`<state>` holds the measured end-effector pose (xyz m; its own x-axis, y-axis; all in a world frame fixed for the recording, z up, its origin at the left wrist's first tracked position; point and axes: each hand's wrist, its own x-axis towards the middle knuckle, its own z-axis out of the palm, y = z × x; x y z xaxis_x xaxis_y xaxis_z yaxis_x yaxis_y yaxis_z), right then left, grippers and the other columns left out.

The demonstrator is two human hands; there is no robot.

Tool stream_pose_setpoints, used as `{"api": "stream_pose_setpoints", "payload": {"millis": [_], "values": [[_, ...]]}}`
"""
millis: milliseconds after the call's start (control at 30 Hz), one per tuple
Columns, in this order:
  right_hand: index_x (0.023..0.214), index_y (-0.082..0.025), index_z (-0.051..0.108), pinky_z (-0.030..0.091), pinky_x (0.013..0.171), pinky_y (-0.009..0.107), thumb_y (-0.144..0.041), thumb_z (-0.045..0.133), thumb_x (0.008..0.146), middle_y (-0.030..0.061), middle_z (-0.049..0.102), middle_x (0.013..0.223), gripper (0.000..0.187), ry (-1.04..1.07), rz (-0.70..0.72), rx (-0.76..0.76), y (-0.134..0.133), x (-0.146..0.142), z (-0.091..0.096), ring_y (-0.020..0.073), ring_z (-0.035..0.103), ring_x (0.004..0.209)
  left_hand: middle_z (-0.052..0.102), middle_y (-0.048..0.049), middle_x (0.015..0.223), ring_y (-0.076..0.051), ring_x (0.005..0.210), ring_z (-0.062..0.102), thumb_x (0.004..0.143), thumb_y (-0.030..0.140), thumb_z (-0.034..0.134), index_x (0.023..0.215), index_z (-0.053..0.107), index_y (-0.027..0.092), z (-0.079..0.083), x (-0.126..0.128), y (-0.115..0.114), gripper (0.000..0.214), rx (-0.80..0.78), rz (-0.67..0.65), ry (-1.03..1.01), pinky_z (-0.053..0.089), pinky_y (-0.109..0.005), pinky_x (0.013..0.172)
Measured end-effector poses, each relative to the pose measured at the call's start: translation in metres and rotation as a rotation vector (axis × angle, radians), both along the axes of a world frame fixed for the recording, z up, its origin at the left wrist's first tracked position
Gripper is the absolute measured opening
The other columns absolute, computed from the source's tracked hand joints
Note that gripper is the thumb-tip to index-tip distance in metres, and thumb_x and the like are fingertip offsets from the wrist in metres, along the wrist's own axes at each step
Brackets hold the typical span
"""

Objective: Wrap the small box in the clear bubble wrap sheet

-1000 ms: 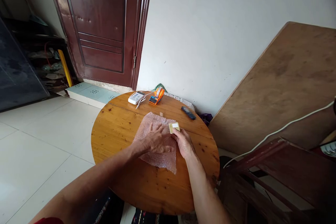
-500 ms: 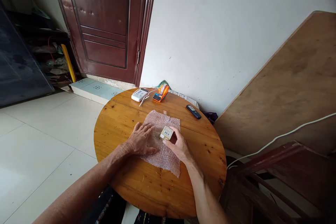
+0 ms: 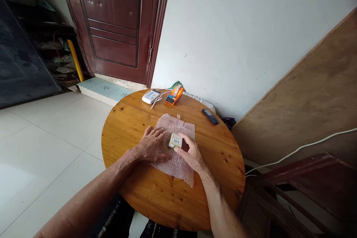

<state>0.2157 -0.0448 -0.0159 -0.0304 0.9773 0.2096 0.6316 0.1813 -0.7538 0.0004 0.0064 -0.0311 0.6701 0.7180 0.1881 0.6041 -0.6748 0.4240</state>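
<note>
A sheet of pink-tinted bubble wrap (image 3: 182, 169) lies on the round wooden table (image 3: 125, 119). Near its middle is a small box (image 3: 175, 140) with a pale label and a barcode facing up. My right hand (image 3: 192, 156) grips the box from the right, its thumb at the near side and its fingers at the far side. Flat on the left part of the wrap rests my left hand (image 3: 153, 145), fingers spread, just left of the box and apart from it.
Toward the table's far edge are a white device (image 3: 151, 96) with a cord and an orange tape dispenser (image 3: 174, 95). A dark, partly blurred handheld object (image 3: 210, 116) lies at the back right. A wooden board (image 3: 301, 100) leans against the wall at right.
The box has shifted slightly left on the bubble wrap, with my right hand on it. My left hand stays flat on the wrap. The whole view has turned a little.
</note>
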Motion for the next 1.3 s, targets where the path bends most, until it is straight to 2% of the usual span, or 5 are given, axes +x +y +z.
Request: {"api": "stream_pose_setpoints", "payload": {"millis": [500,667,833,1000,1300], "values": [[0.135,-0.023,0.050,0.041,0.106,0.047,-0.024,0.067,0.069,0.0090,0.064,0.128,0.068,-0.034,-0.015,0.007,-0.004,-0.003,-0.004,0.0274,0.058,0.118,0.043,-0.0151,0.149,-0.038,0.141,0.031,0.072,0.054,0.071,0.137,0.050,0.023,0.023,-0.011,-0.014,0.075,-0.044,0.075,0.073,0.022,-0.060,0.114],[0.136,-0.022,0.048,0.037,0.110,0.045,-0.027,0.061,0.071,0.0104,0.059,0.134,0.066,0.124,-0.023,-0.007,-0.002,0.007,-0.002,0.0251,0.053,0.126,0.064,-0.0072,0.119,-0.034,0.131,0.044,0.072,0.037,0.073,0.115,0.063,0.027,0.041,-0.029,-0.052,0.046,0.065,-0.081,0.132,0.013,-0.064,0.115],[0.123,-0.024,0.058,0.039,0.106,0.046,-0.037,0.059,0.077,0.0090,0.061,0.131,0.048,0.193,-0.146,0.111,-0.003,0.010,0.004,0.0263,0.055,0.123,0.066,-0.0037,0.095,-0.022,0.098,0.060,0.083,0.014,0.053,0.080,0.064,0.022,0.026,-0.022,-0.071,0.014,0.172,-0.020,0.147,0.020,-0.056,0.115],[0.109,-0.023,0.065,0.043,0.101,0.041,-0.044,0.058,0.080,0.0079,0.067,0.121,0.036,0.304,-0.160,0.177,-0.010,0.009,0.013,0.0263,0.060,0.115,0.068,-0.0028,0.086,-0.019,0.088,0.061,0.079,0.010,0.051,0.072,0.061,0.021,0.024,-0.013,-0.064,0.017,0.181,0.034,-0.014,0.036,-0.042,0.107],[0.122,-0.023,0.060,0.040,0.104,0.043,-0.069,0.058,0.076,0.0087,0.066,0.123,0.065,0.513,0.039,0.073,-0.011,0.015,0.016,0.0289,0.056,0.121,0.071,-0.0019,0.074,-0.018,0.070,0.065,0.078,0.021,0.052,0.077,0.068,0.022,0.068,0.024,-0.013,0.016,-0.049,0.352,-0.136,0.044,-0.026,0.065]]}}
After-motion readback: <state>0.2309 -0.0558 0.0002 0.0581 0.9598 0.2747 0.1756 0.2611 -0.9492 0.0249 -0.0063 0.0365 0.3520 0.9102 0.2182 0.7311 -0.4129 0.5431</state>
